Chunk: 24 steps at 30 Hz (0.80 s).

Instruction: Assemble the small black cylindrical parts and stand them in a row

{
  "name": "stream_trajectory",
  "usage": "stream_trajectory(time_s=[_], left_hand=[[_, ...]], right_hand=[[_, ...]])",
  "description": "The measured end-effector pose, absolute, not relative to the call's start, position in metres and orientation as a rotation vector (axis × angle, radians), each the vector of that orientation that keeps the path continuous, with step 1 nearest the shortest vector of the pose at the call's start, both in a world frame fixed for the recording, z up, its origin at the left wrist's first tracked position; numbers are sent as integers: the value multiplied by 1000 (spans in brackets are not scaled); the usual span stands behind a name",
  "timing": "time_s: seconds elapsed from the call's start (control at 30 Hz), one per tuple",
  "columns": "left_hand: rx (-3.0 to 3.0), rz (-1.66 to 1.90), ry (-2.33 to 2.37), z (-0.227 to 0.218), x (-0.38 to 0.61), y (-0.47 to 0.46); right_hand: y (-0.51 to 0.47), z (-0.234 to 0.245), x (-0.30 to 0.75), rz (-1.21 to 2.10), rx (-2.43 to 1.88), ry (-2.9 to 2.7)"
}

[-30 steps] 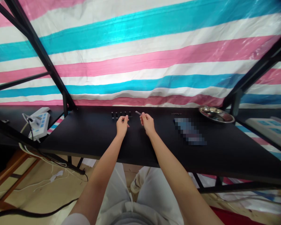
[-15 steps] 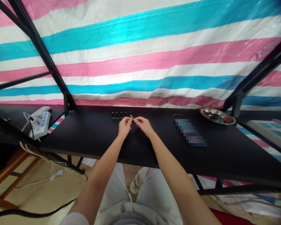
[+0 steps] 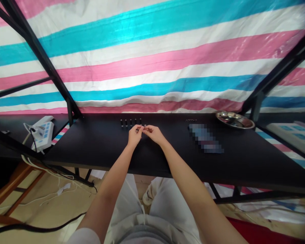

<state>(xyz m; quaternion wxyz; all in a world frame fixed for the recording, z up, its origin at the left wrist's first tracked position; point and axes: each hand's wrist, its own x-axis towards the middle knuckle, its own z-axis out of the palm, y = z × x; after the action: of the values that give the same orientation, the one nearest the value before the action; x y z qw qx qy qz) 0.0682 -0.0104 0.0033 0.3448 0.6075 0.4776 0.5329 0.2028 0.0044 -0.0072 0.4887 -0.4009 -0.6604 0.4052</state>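
Mid-picture, the right hand (image 3: 154, 133) pinches a tiny thing (image 3: 145, 125) right by the left hand (image 3: 134, 137), whose grip I can't tell: fiddly work that likely needs steady holding.

Black surface (image 3: 91, 145) under left grip (image 3: 135, 136); pink, white, turquoise stripes on sheet (image 3: 152, 51) beyond. Near that grip, black rods (image 3: 130, 123); farther left, white-and-blue power strip (image 3: 43, 137). Right of right grip (image 3: 155, 134), silver plate (image 3: 237, 121).

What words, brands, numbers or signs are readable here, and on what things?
No text is readable.
White power strip at left: any marking too small to read.
Row of small dark cylinders: too small to tell.
Pixelated blue object: blurred out, so nothing legible.
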Motion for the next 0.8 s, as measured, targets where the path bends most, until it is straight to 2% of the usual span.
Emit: stream_trajectory(time_s=[0.5,0.8], left_hand=[[1818,1461,1322,-6,67,-5],[1927,1391,1420,-4,67,-6]], right_hand=[[3,-6,208,752,-1062,-1695],[50,-5,258,468,-1390,-1437]])
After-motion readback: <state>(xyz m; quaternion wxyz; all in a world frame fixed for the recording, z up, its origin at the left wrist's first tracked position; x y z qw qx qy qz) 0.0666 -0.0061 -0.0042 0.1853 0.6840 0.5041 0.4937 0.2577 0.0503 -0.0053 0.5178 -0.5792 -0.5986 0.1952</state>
